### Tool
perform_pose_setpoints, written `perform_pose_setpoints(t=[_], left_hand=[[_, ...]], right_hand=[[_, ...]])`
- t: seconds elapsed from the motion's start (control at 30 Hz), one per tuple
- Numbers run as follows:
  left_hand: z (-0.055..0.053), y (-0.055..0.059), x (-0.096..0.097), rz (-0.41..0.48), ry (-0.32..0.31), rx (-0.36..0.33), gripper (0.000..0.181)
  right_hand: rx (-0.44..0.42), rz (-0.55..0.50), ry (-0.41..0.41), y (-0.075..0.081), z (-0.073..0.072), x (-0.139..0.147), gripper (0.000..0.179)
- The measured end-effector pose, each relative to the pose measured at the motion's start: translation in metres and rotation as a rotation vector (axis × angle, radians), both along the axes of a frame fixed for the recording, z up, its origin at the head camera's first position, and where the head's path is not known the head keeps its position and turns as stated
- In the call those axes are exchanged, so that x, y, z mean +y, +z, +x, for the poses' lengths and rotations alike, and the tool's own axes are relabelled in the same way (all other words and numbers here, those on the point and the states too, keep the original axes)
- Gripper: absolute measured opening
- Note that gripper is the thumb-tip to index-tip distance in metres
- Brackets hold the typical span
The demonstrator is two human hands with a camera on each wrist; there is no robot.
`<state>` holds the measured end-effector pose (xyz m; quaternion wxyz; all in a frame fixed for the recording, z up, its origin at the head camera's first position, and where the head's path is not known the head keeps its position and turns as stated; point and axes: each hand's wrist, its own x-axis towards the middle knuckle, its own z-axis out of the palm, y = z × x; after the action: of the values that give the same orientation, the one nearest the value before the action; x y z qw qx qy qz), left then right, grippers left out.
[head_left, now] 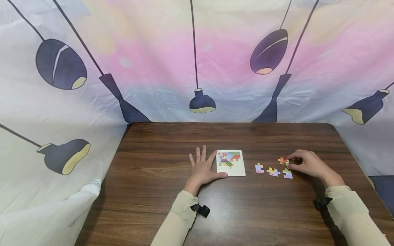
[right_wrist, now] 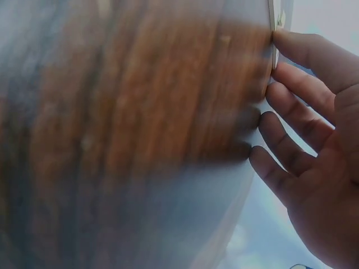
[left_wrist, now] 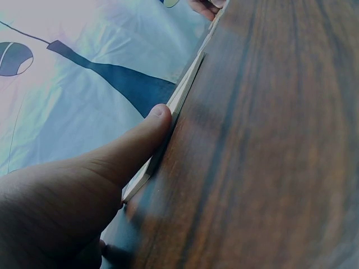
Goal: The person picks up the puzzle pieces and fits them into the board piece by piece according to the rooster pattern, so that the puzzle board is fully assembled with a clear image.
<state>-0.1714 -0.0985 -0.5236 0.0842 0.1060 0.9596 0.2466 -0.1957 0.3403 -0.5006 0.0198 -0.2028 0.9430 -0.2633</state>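
Note:
A square white jigsaw tray [head_left: 237,172] lies on the table, partly filled at the top with joined pieces showing a rooster. My left hand [head_left: 203,169] is spread flat along its left side, with the thumb on the tray's near edge and the index fingertip at the upper left corner. In the left wrist view that thumb [left_wrist: 143,140] overlaps the tray's thin edge [left_wrist: 188,92]. Off to the right, my right hand [head_left: 309,164] pinches a red and orange puzzle piece [head_left: 282,160] between thumb and index finger, low over the table. The other right fingers curve loosely.
Between the tray and my right hand lie loose pieces: a lilac one [head_left: 259,168], a yellow and lilac one [head_left: 273,172] and a green and lilac one [head_left: 287,174]. The brown wooden table [head_left: 246,212] meets a lamp-patterned cloth [head_left: 160,85] at its back and left.

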Motion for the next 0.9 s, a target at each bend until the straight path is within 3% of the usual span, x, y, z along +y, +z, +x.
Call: perform_pose_setpoints(t=[0.2,0.53,0.9], left_hand=[[0.000,0.000,-0.001,0.003,0.003,0.002,0.111],[0.000,-0.001,0.000,0.005,0.002,-0.006,0.112],[-0.001,-0.003,0.000,-0.003,0.003,-0.005,0.112]], right_hand=[[0.034,0.037,0.007,-0.002,-0.001,-0.001,0.021],[-0.003,0.015,-0.042,0.002,0.000,-0.004,0.023],[0.010,-0.022,0.026,0.010,0.000,-0.025,0.022]])
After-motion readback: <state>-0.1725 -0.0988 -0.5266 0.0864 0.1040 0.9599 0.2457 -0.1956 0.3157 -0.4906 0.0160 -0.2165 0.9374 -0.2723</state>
